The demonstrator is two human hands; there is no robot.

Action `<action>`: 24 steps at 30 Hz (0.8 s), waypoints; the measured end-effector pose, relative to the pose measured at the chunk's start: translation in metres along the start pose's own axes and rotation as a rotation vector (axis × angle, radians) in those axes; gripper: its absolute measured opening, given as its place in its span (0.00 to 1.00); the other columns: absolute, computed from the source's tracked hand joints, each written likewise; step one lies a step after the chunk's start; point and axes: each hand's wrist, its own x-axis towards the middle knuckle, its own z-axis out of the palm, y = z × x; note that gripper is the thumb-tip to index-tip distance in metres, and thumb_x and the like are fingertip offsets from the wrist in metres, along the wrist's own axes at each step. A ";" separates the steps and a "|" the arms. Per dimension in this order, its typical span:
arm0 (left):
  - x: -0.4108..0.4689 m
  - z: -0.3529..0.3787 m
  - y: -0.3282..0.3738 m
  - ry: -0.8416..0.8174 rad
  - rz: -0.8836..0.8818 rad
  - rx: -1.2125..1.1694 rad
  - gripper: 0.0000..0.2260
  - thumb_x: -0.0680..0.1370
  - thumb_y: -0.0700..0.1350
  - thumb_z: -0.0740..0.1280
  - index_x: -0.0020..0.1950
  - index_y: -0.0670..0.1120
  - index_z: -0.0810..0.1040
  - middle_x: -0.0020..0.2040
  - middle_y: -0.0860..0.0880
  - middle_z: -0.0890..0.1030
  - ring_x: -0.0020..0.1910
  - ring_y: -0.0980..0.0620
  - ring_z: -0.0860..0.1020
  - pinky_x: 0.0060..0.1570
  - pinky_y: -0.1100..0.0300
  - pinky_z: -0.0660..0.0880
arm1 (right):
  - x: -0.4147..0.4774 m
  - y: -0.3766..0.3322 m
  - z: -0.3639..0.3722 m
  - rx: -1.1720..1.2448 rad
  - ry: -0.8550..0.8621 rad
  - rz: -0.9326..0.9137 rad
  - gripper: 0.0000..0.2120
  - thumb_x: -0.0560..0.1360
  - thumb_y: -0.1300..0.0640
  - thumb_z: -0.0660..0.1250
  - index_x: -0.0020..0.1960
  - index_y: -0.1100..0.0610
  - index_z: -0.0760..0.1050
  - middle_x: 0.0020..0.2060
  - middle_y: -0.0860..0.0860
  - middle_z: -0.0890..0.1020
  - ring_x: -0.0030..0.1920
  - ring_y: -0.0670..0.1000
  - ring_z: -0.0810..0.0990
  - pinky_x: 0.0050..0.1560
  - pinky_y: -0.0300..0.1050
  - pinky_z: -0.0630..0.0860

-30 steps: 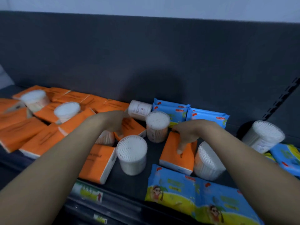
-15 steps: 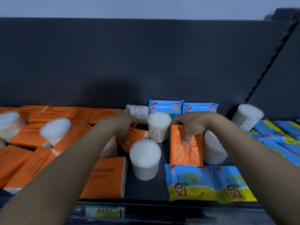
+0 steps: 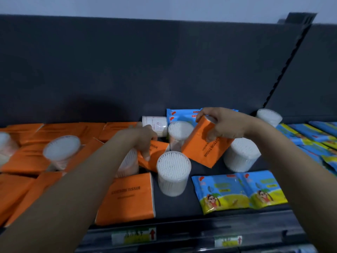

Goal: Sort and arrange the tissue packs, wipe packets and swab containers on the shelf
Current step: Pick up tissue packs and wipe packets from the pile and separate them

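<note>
Lifting an orange tissue pack (image 3: 204, 148) that lay flat half a sec ago, R hand (image 3: 224, 125) grips its top edge; pack now tilts clear of the shelf (image 3: 182, 210), so sorting looks underway. L hand (image 3: 140, 139) curls fingers onto a 2nd orange pack (image 3: 158, 152). Clear swab tubs (image 3: 173, 172), packed w/ white swabs, stand between.

"COTTON TISSUE" reads on the tilted orange tissue pack (image 3: 206, 145) and the front orange pack (image 3: 127, 198).
</note>
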 end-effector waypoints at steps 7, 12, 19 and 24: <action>-0.002 -0.004 0.003 -0.177 0.009 -0.099 0.29 0.63 0.46 0.78 0.58 0.56 0.66 0.62 0.50 0.70 0.58 0.46 0.70 0.54 0.50 0.73 | -0.008 -0.004 -0.003 0.102 0.109 -0.014 0.21 0.63 0.63 0.74 0.51 0.48 0.71 0.47 0.52 0.79 0.46 0.55 0.79 0.43 0.51 0.78; -0.001 -0.005 -0.002 -0.205 0.006 -0.218 0.34 0.61 0.42 0.78 0.61 0.57 0.65 0.66 0.50 0.67 0.61 0.44 0.69 0.58 0.45 0.74 | -0.011 -0.005 -0.003 0.118 0.184 -0.018 0.19 0.64 0.61 0.74 0.52 0.52 0.71 0.44 0.51 0.78 0.43 0.52 0.78 0.39 0.46 0.76; -0.010 -0.014 -0.020 0.072 0.073 -0.239 0.30 0.61 0.49 0.79 0.60 0.54 0.72 0.59 0.53 0.69 0.53 0.50 0.72 0.50 0.54 0.74 | -0.008 -0.008 -0.001 0.247 0.234 0.014 0.18 0.68 0.53 0.75 0.54 0.54 0.72 0.47 0.50 0.79 0.46 0.49 0.80 0.44 0.45 0.78; -0.042 -0.035 -0.036 0.358 0.101 -0.512 0.24 0.64 0.51 0.76 0.56 0.50 0.72 0.55 0.52 0.69 0.51 0.51 0.73 0.54 0.52 0.73 | -0.005 -0.012 -0.002 0.310 0.393 -0.015 0.16 0.69 0.48 0.73 0.49 0.57 0.73 0.41 0.49 0.80 0.43 0.50 0.80 0.45 0.47 0.77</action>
